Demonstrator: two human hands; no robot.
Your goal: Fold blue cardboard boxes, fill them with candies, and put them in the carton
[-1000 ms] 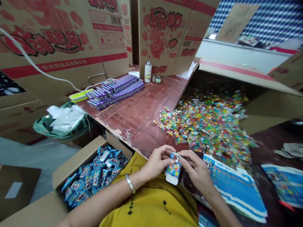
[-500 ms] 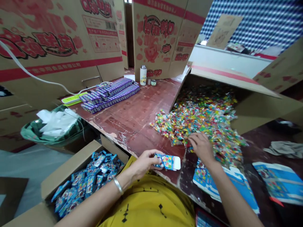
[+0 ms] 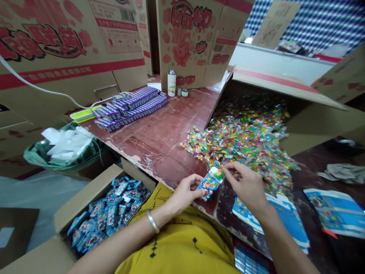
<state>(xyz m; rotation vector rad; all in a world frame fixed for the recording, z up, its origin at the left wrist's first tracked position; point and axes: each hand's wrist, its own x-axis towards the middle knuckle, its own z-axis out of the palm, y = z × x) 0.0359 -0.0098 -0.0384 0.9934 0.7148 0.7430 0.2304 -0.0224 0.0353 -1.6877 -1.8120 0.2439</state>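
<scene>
My left hand [image 3: 186,192] grips a small blue printed box [image 3: 211,185], tilted up to the right with its white flap end open. At that open end, my right hand [image 3: 242,176] pinches a small wrapped candy packet [image 3: 219,174], yellow-green through the clear film. Beyond both hands, a heap of wrapped colourful candies [image 3: 242,137] spills from a cardboard box lying on its side. Flat blue cartons [image 3: 288,219] lie partly beneath my right forearm.
Small filled blue boxes [image 3: 105,213] lie in a cardboard carton at lower left. Rows of purple boxes [image 3: 134,106] and a white bottle [image 3: 171,83] stand on the red table [image 3: 159,140]. More flat cartons [image 3: 336,211] and a grey cloth [image 3: 343,174] are at right.
My left hand has tilted the blue box upright toward the right. My right hand has come from the candy heap to the box's open end, with a packet between its fingers.
</scene>
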